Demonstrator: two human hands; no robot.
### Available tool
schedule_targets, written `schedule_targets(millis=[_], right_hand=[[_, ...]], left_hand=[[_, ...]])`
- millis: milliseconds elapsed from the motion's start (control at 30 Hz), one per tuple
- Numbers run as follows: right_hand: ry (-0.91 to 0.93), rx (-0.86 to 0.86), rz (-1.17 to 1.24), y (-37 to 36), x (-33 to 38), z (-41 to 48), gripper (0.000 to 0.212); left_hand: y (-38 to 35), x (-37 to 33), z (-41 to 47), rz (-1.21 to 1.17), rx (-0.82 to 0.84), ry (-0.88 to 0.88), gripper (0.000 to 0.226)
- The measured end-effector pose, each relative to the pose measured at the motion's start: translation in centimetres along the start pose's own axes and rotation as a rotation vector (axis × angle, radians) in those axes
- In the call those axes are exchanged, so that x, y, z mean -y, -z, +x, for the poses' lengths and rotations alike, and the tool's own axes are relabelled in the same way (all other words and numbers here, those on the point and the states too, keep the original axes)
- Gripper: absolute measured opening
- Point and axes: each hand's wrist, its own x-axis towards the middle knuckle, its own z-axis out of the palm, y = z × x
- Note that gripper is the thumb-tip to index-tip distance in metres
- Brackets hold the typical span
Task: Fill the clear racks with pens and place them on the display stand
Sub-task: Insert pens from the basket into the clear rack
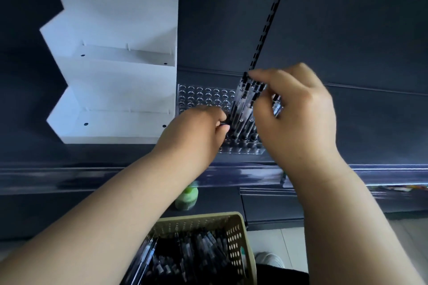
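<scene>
A clear rack (203, 97) full of round holes lies on the dark shelf, just right of the white stepped display stand (111, 90). Several clear pens with black caps (245, 109) stand in the rack's right part. My left hand (196, 132) covers the rack's near middle, its fingertips pinched on a small black pen end at the foot of the standing pens. My right hand (298, 113) holds a bunch of pens above the rack's right side; only their ends show past the fingers.
An olive perforated basket (234, 236) with many loose pens sits below, near my body. A green bottle (187, 196) stands on the lower shelf. A slotted shelf upright (271, 16) rises behind the rack. The display stand's two tiers hold nothing.
</scene>
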Motion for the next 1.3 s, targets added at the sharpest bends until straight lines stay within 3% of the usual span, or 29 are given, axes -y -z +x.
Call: schedule_targets(millis=[133,233,367,500,733,933,1133,1300], right_hand=[[0.056,0.077,0.010,0.0,1.4,-2.9,0.033],[0.087,0.214,0.024,0.0,2.2,-5.5,0.031],[-0.020,0.470,-0.015,-0.2,2.2,-9.5,0.029],[-0.253,0.715,-0.083,-0.5,1.8,-14.2,0.031],[-0.508,1.014,-0.117,-2.6,2.8,-22.5,0.033],[-0.629,1.028,-0.092,-3.4,3.4,-25.8,0.031],[-0.629,0.962,-0.143,-4.9,3.0,-24.7,0.027],[-0.675,1.028,-0.230,-6.6,2.5,-24.4,0.028]], left_hand=[[2.0,0.3,-3.5,0.280,-0.025,-0.165,0.026],[3.2,1.1,-6.9,0.390,0.042,-0.151,0.027],[3.4,3.0,-11.9,0.402,0.165,-0.030,0.033],[2.7,4.5,-16.0,0.432,0.295,0.120,0.027],[-0.4,6.3,-21.7,0.422,0.581,0.372,0.021],[-3.3,7.3,-24.0,0.443,0.689,0.483,0.038],[-4.9,7.2,-22.7,0.504,0.687,0.490,0.035],[-6.4,7.6,-21.9,0.592,0.713,0.551,0.034]])
